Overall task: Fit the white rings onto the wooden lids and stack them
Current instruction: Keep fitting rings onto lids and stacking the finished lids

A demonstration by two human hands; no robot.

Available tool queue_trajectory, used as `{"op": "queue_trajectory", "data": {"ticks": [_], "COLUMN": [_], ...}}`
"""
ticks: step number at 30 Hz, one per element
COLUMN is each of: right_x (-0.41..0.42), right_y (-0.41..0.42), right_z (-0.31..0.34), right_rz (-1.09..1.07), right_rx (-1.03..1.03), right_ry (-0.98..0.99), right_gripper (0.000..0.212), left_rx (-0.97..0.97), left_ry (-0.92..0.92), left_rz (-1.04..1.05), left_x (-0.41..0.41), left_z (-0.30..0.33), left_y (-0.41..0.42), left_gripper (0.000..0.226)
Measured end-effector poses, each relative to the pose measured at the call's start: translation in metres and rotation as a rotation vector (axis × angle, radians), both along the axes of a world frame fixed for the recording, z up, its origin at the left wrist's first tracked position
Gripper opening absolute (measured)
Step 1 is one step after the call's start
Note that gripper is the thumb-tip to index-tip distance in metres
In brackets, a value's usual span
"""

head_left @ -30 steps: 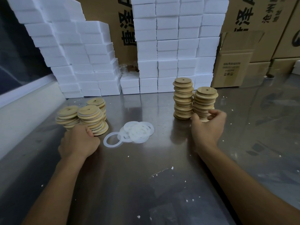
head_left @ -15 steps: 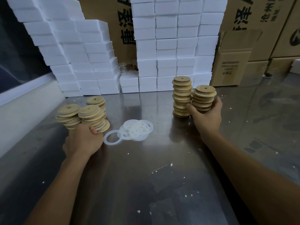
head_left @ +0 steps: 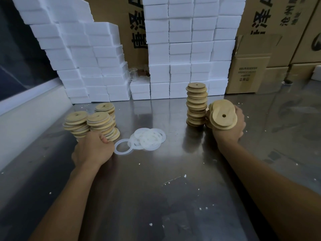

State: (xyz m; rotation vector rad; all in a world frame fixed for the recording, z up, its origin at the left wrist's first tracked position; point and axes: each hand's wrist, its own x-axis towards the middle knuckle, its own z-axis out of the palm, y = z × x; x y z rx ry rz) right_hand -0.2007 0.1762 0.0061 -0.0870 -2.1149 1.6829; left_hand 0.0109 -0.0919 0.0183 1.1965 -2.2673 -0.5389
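Head view, biggest thing first?
— Steel table (head_left: 156, 197), filling most of the picture, flecked with white crumbs. Along its back edge stand walls of white foam blocks (head_left: 187, 49), with cardboard boxes (head_left: 250, 73) behind and to the right.

Then the arms?
— Both forearms reach in from the bottom. The right hand (head_left: 231, 129) has its fingers curled round a bundle of wooden lids (head_left: 223, 116), tipped over so the flat face with its small hole turns toward the camera. The left hand (head_left: 93, 150) sits at the foot of the ringed lid stacks (head_left: 97, 122); its fingers are curled under, the thumb against the lowest lids of the near stack. Whether it truly grips them I cannot tell.

And the piles?
— Three ringed stacks on the left, leaning and uneven. On the right, one tall stack of bare lids (head_left: 197, 105) stands upright, just beside the tilted bundle.

The rings?
— A loose heap of white rings (head_left: 149, 139) lies flat between the two hands; one ring (head_left: 123, 146) lies apart at its left, just beside the left thumb.
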Motion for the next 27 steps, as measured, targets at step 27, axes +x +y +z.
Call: {"op": "queue_trajectory", "data": {"ticks": [27], "right_x": [0.025], "right_y": [-0.005], "right_z": [0.005], "right_rz": [0.063], "right_rx": [0.182], "right_ry": [0.300], "right_gripper": [0.066], "left_rx": [-0.370], "left_ry": [0.138], "left_rz": [-0.540], "left_x": [-0.019], "left_z": [0.004], "left_y": [0.071], "left_gripper": [0.036]}}
